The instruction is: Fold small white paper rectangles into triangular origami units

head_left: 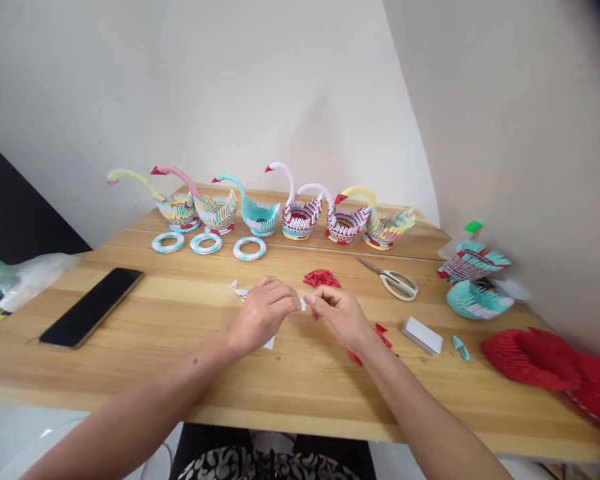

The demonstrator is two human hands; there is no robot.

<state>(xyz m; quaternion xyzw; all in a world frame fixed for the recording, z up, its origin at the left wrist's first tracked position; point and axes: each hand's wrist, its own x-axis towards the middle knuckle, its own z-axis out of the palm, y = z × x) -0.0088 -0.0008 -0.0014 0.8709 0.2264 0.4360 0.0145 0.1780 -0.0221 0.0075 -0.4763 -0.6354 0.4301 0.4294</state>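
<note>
Close together over the middle of the table, my left hand [269, 308] and my right hand [341, 313] both have their fingers closed in a pinch. A small piece of white paper [303, 304] shows between the fingertips, with each hand on one side of it. Small white folded paper pieces [239, 291] lie just behind my left hand. The corner of a white paper sheet [269, 343] peeks out beneath that hand. A pile of red folded paper pieces [323, 277] sits behind my right hand, and more red pieces [383, 335] are partly hidden by my right forearm.
Several folded-paper swans [260, 217] line the table's back, with three paper rings [250, 257] before them. Scissors [387, 275], a white block [423, 335], teal paper bodies [480, 303] and a red paper model [530, 360] are right. A phone [93, 308] and plastic bag [35, 280] are left.
</note>
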